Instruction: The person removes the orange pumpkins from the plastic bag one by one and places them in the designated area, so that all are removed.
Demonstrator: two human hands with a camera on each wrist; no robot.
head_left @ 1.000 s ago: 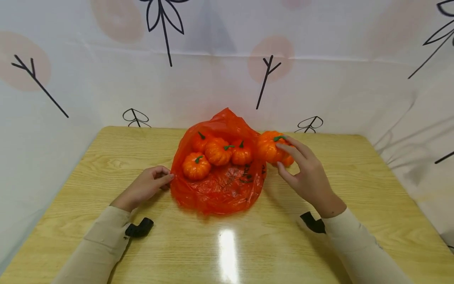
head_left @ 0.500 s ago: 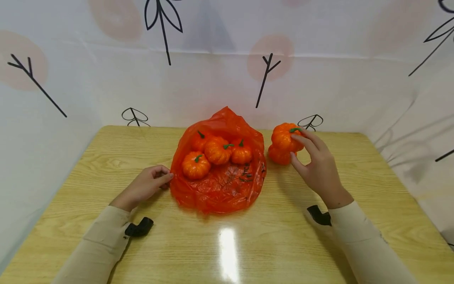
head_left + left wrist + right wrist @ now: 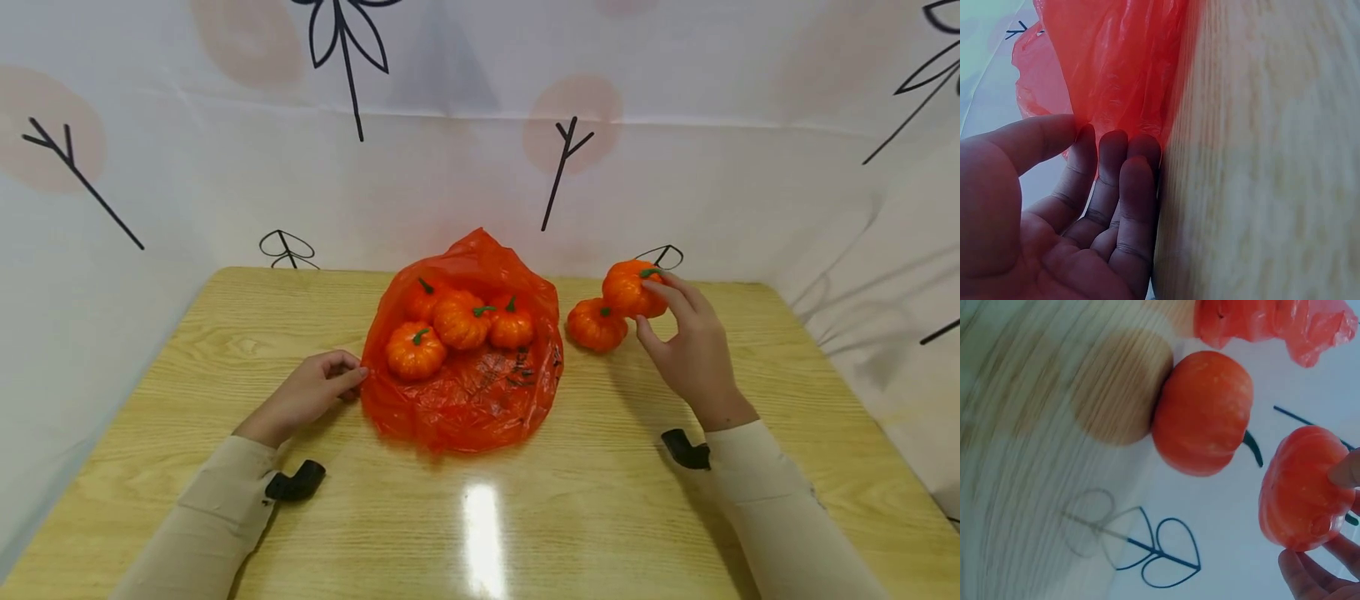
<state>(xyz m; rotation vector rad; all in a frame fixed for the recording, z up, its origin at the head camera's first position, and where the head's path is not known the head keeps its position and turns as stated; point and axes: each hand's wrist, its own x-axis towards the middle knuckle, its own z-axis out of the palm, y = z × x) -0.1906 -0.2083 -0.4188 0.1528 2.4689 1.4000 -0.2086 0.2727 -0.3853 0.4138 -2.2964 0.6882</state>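
Note:
A red plastic bag (image 3: 465, 417) lies open on the table, with several small orange pumpkins (image 3: 416, 351) in it. My left hand (image 3: 311, 392) pinches the bag's left edge between thumb and index finger; the left wrist view shows the thumb and fingertips at the red film (image 3: 1122, 69). To the right of the bag my right hand (image 3: 692, 350) holds an orange pumpkin (image 3: 630, 288) with a green stem, gripped from its right side. In the right wrist view this held pumpkin (image 3: 1304, 487) is above the table surface. Another pumpkin (image 3: 596, 326) sits on the table between the bag and my right hand.
The light wood table (image 3: 300, 550) meets a pale patterned cloth (image 3: 450, 183) behind its far edge. More of the cloth hangs at both sides. A black strap end sticks out at each wrist.
My right hand has moved to the right with its pumpkin, from the bag's right edge to beyond the pumpkin on the table, which now shows fully. My left hand has stayed at the bag's edge.

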